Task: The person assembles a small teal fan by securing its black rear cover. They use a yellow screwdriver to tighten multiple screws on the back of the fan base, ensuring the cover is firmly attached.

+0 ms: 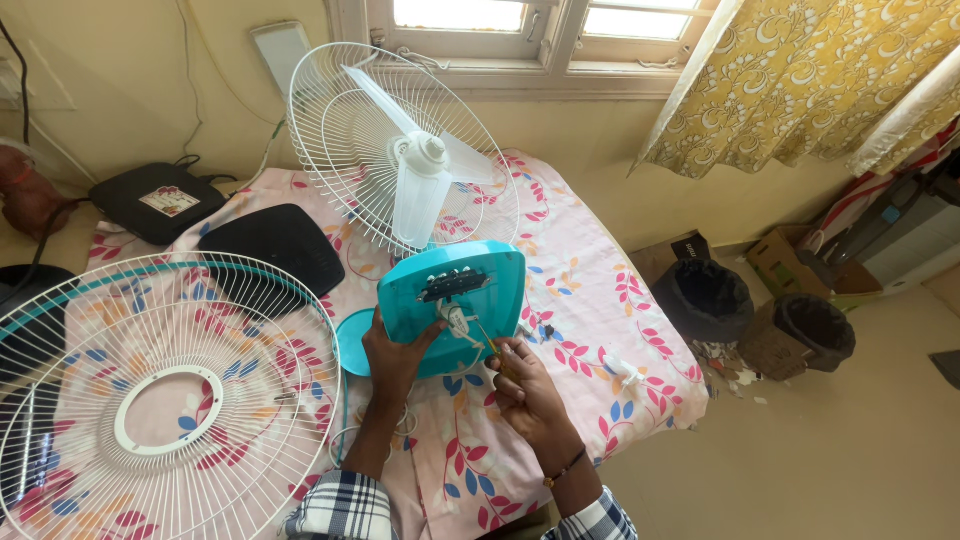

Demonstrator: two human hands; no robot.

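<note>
Head view: white-labelled black box far left

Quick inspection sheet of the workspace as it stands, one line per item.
Surface: table with pink floral cloth.
Job's things: turquoise fan housing, back facing up; rear guard with white blades attached; screwdriver.
Clutter: loose front guard; two black flat boxes; small white part.
Grips: left hand steadies the housing; right hand holds the screwdriver.
Cables: white cord near the left wrist.
Surroundings: window, yellow curtain, two black-lined bins, cardboard box.
</note>
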